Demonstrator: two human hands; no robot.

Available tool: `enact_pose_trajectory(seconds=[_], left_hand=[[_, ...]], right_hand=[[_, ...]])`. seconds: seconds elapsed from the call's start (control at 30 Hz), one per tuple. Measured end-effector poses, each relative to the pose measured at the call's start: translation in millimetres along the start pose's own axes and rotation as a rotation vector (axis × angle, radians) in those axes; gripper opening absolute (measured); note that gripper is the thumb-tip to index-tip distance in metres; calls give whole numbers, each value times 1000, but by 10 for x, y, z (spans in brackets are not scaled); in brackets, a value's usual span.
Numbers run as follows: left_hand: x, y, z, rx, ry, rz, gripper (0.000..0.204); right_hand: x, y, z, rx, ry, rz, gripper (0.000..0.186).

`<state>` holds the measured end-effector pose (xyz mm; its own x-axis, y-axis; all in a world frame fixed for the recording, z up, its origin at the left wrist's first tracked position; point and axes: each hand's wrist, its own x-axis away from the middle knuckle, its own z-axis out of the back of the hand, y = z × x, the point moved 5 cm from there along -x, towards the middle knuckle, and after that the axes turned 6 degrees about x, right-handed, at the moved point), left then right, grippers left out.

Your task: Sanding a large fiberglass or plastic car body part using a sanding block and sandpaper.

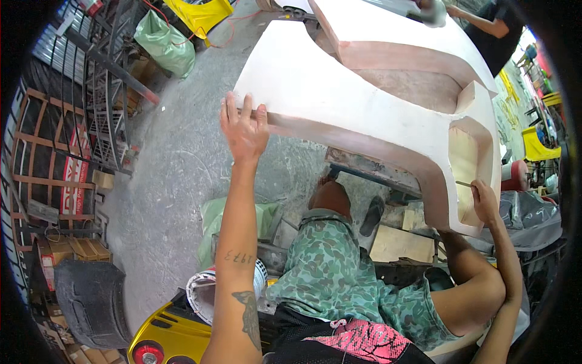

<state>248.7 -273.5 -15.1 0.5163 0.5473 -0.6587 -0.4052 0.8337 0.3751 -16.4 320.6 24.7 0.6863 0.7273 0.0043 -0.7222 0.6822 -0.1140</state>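
Knee in green camouflage shorts (pixel 339 273) nearest, above yellow car-shaped body (pixel 176 337). Right hand (pixel 485 203) fingers pinched on thin tool, working recess of large cream moulded body panel (pixel 339 91). Left hand (pixel 244 130) fingers spread flat, bracing panel's near edge. Likely smoothing step; next needs steady strokes.

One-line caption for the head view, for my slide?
Left hand braces a white car body panel while right hand works a thin tool inside its recess.
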Motion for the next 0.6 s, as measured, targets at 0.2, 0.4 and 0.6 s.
enact_pose_trajectory(seconds=[0.2, 0.4, 0.6], left_hand=[[28, -203, 39, 69, 15, 141, 54], [-31, -491, 126, 130, 37, 428, 56], [-183, -181, 94, 616, -199, 588, 55]], right_hand=[[15, 48, -10, -35, -18, -48, 7], [5, 70, -18, -23, -31, -55, 6], [33, 77, -6, -16, -34, -52, 8]])
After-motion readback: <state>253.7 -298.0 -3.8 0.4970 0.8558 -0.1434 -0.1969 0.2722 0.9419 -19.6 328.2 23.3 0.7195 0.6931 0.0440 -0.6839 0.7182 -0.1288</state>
